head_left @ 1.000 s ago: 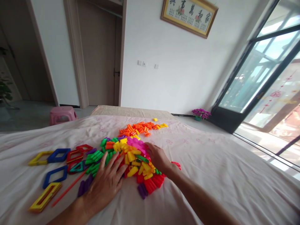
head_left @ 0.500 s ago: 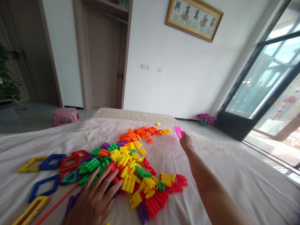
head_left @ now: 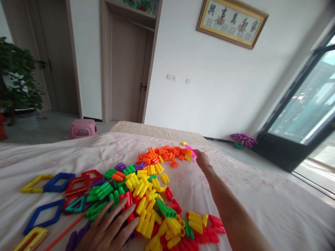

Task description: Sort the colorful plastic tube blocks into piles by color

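My right hand (head_left: 203,159) reaches far forward, fingers closed on a bright pink flat plastic piece with a lobed edge (head_left: 193,152); its exact kind is hard to make out. The pink piece is against the right end of a row of orange bullet-shaped building pieces (head_left: 167,152), beside some yellow ones (head_left: 187,154). Nearer to me, my left hand (head_left: 111,225) lies with fingers spread on the heap of building pieces. Under and around its fingertips are red (head_left: 127,198), green (head_left: 103,190) and yellow pieces (head_left: 146,223).
Diamond and triangle magnetic frames, such as a blue one (head_left: 43,214), lie at left beside a thin orange-red stick (head_left: 68,230). A floral sheet (head_left: 256,209) covers the surface. Beyond it stand a pink stool (head_left: 83,128) and a pot of purple flowers (head_left: 243,140).
My right hand has brought the pink piece left and lower, to the end of the orange row. The view has turned slightly left. My left hand stays on the heap.
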`<state>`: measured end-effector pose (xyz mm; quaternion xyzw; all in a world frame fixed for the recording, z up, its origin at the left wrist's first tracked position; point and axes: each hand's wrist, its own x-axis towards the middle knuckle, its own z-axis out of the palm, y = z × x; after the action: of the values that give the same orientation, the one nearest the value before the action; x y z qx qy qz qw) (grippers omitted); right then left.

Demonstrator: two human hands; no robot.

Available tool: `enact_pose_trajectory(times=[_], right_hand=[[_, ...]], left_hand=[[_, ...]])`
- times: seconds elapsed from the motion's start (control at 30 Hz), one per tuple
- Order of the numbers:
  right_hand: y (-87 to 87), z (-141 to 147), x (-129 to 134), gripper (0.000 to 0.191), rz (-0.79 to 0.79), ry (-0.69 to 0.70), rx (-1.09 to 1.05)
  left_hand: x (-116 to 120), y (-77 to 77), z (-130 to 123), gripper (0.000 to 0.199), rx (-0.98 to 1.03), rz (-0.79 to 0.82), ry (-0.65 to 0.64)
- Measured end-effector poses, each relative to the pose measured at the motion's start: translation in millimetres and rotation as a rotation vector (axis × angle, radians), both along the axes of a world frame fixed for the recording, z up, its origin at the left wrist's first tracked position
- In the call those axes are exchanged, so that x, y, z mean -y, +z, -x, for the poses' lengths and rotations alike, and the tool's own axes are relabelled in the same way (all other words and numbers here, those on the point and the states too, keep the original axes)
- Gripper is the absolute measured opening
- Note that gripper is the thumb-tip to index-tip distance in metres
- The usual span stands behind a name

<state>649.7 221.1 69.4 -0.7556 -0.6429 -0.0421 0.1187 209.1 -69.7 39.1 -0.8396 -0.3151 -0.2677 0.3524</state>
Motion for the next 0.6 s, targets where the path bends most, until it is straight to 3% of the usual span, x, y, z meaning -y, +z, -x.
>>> enact_pose_trajectory(times=[0.07, 0.13, 0.33, 0.6], right_hand=[[-3.6, 9.4, -1.3, 0.051, -0.014, 0.086, 0.002], [-5.0, 12.3, -2.8, 0.046, -0.058, 0.086, -0.025], [0.6, -1.0, -22.0, 0.044, -0.081, -0.216, -0.094], [-2.0, 12.6, -55.9, 0.038, -0.034, -0.307, -0.101]], left_hand=[[0.5, -0.8, 0.9, 0.037, -0.015, -0.006, 0.005], [1.6, -0.7, 0.6, 0.038, -0.027, -0.002, 0.016], [0.1, -2.4, 0.3, 0.035, -0.028, 0.001, 0.017], [-10.6, -31.4, 6.5, 0.034, 0.064, -0.035, -0.019]])
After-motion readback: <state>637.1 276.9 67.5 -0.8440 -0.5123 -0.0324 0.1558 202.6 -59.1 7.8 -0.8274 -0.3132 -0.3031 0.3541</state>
